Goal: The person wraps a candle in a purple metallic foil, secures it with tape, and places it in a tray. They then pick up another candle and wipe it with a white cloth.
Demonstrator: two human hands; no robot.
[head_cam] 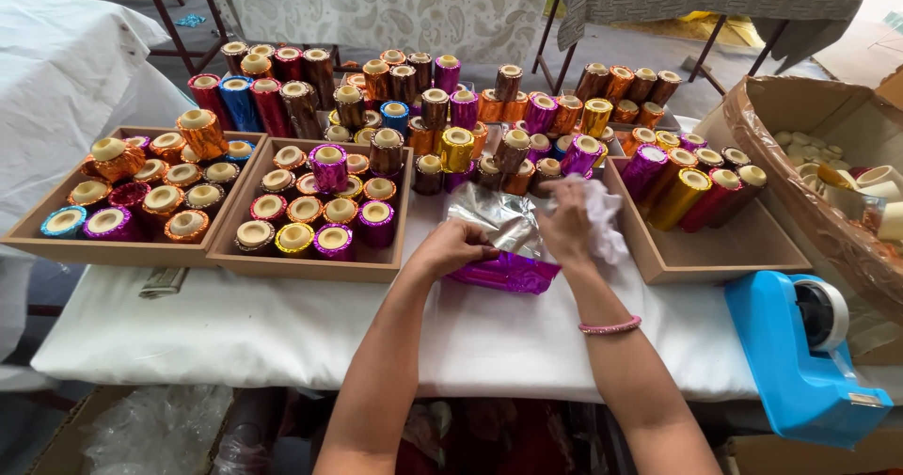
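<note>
My left hand [453, 246] presses on a magenta foil sheet [508, 274] that lies on the white table [282, 329], its silver underside [499, 216] folded up between my hands. My right hand [567, 228] grips the sheet's far right part, beside a bit of white crumpled material [607, 221]. A pink bangle [609, 326] sits on my right forearm. What the foil wraps is hidden under my hands.
Two shallow brown trays [310, 266] at the left hold several foil-wrapped cylinders. More stand loose at the back [442, 108]. A third tray [701, 249] at the right holds several. A blue tape dispenser [809, 343] sits front right, beside a lined cardboard box [828, 165].
</note>
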